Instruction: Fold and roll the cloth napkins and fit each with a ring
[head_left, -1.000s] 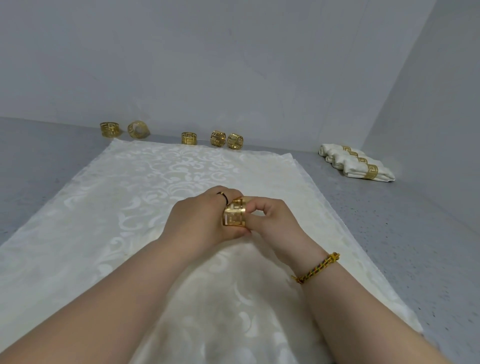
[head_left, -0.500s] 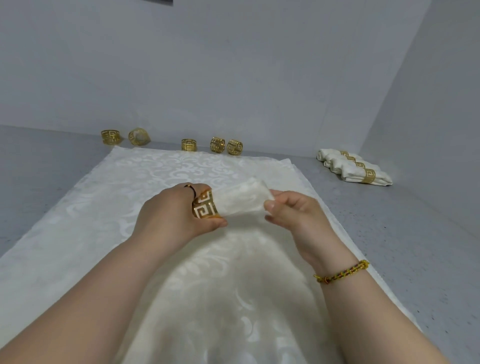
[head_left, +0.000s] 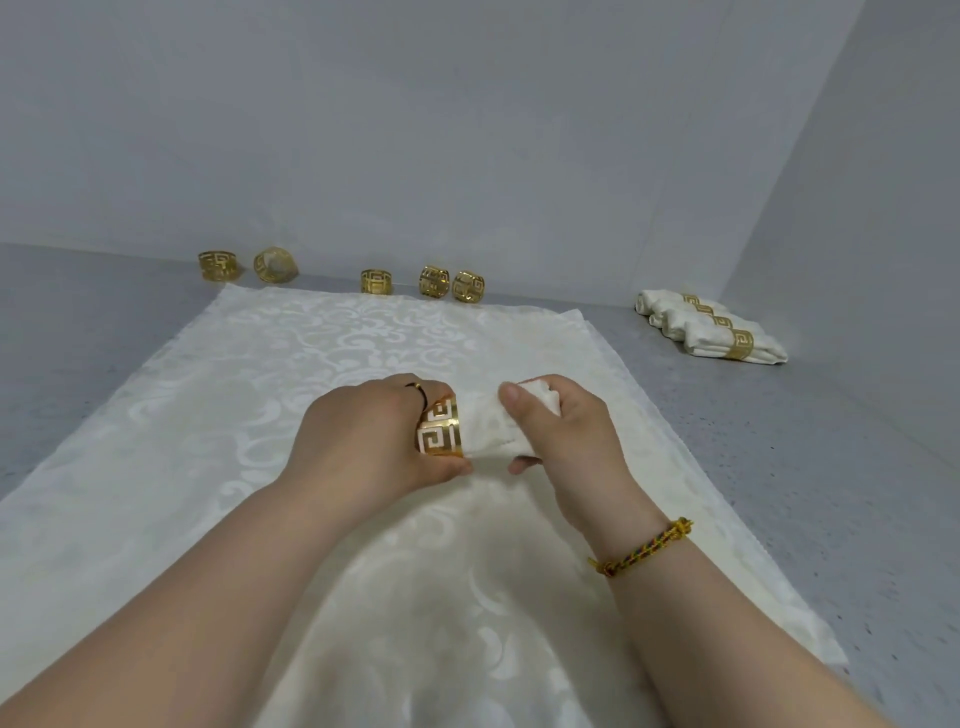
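Rolled napkin (head_left: 485, 431) is lying crosswise between the two hands, its long axis running left to right, over the middle of the spread cloth (head_left: 249, 415). Whether it is resting on that cloth or hanging just clear of it, I cannot tell.

Ring (head_left: 439, 434) is sitting on the roll's left part, its opening facing along the roll. The stretch of roll left of the ring is hidden.

Left hand (head_left: 363, 441) is wrapping curled fingers round the ring — a full grip, with the forearm coming in from the lower left. Right hand (head_left: 566, 436) is clasping the roll's right end, one fingertip showing over the top and another beneath, wrist bent inward, with a braided bracelet (head_left: 644, 548) on it.

Judgement: the fitting is partway done. The coming move depends on the ring and roll sharing one axis, so the ring should slide rightward toward the middle, or the roll be drawn leftward through it. The left hand is the nearer one to the ring, and the right is bracing. If the right grip loosens, the roll's end may well fan open.

Spare rings (head_left: 376, 282) are standing along the back wall. Finished napkins (head_left: 711, 332), each ringed, are lying in the far right corner of the grey table (head_left: 831, 467).
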